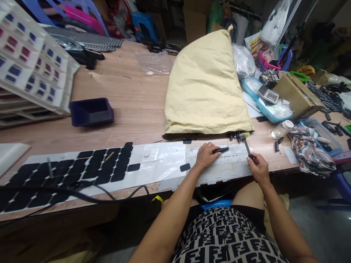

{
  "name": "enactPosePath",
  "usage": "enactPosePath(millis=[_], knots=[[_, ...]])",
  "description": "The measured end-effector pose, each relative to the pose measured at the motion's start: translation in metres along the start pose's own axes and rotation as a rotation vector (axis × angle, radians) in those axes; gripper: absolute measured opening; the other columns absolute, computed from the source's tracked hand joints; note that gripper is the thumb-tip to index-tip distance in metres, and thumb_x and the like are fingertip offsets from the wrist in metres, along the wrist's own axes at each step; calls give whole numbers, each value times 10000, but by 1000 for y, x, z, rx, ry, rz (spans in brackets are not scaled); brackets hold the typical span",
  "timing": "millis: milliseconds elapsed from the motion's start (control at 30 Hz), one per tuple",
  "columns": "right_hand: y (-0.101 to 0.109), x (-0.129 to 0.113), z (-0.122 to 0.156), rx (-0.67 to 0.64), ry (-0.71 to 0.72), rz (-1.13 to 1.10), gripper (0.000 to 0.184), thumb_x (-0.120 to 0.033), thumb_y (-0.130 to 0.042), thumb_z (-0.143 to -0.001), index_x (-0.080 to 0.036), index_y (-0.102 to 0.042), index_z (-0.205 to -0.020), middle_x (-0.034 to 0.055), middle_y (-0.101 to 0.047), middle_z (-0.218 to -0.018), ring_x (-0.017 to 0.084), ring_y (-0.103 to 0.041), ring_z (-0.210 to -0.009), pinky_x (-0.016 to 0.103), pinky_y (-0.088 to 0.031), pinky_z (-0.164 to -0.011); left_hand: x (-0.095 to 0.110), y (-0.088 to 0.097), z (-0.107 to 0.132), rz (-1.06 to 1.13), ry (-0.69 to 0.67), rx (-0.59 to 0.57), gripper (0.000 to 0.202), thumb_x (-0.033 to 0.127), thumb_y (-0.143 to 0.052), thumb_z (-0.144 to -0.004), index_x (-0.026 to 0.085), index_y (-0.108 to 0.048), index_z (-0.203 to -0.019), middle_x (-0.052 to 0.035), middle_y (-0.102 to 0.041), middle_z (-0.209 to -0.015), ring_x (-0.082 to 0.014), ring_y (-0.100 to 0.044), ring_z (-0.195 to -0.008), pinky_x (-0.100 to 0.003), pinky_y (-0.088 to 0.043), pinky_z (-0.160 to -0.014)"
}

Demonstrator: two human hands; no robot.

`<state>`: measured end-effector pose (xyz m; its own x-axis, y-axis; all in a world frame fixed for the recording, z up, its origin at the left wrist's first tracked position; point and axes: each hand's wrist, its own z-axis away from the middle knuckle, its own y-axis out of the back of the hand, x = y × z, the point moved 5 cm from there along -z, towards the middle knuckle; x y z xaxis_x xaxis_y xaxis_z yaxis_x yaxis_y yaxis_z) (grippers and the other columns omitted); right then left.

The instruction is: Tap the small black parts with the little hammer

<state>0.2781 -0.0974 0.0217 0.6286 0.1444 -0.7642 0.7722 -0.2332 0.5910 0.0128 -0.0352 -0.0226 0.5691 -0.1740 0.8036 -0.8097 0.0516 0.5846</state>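
My left hand [207, 155] rests low over the clear-covered work strip [233, 168] at the table's front edge. Its fingers are closed on a slim black piece [222, 149] pointing right, too small to identify. In my right hand [259, 168] is a small hammer [247, 145], gripped by its dark handle, with the yellowish head raised away from me. The hammer head is to the right of the black piece and apart from it. Several small dark pieces [232, 136] lie by the lower edge of a large cream paper sack [205, 84].
Left along the edge runs a white sheet with black rounded pads [101, 164], crossed by a black cable [82, 197]. A purple bin [91, 112] and white crate [35, 65] stand behind. At right are a jar [281, 129], blue basket [276, 111], calculator [268, 95] and bunched cloth [309, 148].
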Motion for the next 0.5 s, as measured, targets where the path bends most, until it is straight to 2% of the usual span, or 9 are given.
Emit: enactPosePath(millis=[67,133,200,267,300,367,433,500], knots=[[5,25,-9,44,-170,-146,371,-467,-674,-854,-164,-676,-1067,23,-658,-733,168,-607,-630,319,-540,-615,11,10,16,141,-36,4,259,317,-680,-852,216,-758,-1078,-41,-632,-916,-198,-583,-874,-323,-464,-798],[5,43,-14,68,-295,-257,404,-503,-684,-820,-150,-681,-1014,-2,-628,-655,147,-574,-565,301,-524,-569,28,18,47,304,-90,-61,296,363,-610,-911,201,-737,-1124,-47,-635,-916,-178,-582,-816,-296,-461,-738],[3,51,-16,91,-349,-311,405,-513,-690,-802,-147,-683,-974,-14,-611,-626,133,-554,-537,283,-508,-543,44,14,91,417,-110,-245,303,403,-580,-937,208,-741,-1104,-41,-665,-901,-172,-596,-810,-281,-458,-733],[0,51,-17,96,-348,-323,399,-503,-707,-787,-148,-685,-969,-17,-611,-631,127,-553,-539,269,-493,-534,46,-4,138,486,6,-476,320,430,-583,-933,221,-739,-1118,-31,-702,-919,-170,-614,-809,-274,-455,-734],[-2,50,-16,87,-339,-321,399,-495,-719,-779,-149,-687,-973,-17,-614,-637,127,-558,-546,265,-489,-535,41,-15,158,491,107,-537,337,450,-582,-925,214,-742,-1104,-28,-704,-893,-171,-612,-792,-273,-449,-723],[-5,49,-16,70,-324,-316,397,-483,-734,-770,-148,-692,-978,-11,-623,-652,131,-571,-564,261,-485,-543,20,-38,185,473,341,-533,410,495,-583,-892,181,-734,-1107,-22,-683,-816,-171,-591,-726,-270,-424,-667],[-6,49,-15,68,-320,-316,390,-479,-732,-774,-147,-693,-976,-10,-622,-648,134,-575,-568,261,-479,-544,-6,-57,193,418,519,-434,456,510,-568,-872,140,-727,-1085,-16,-643,-741,-170,-567,-680,-268,-398,-630],[-6,51,-14,68,-317,-317,382,-475,-725,-783,-147,-694,-977,-9,-620,-642,137,-575,-569,262,-475,-546,-27,-67,190,276,610,-354,425,491,-548,-877,113,-735,-922,-14,-590,-660,-169,-547,-654,-268,-368,-611]])
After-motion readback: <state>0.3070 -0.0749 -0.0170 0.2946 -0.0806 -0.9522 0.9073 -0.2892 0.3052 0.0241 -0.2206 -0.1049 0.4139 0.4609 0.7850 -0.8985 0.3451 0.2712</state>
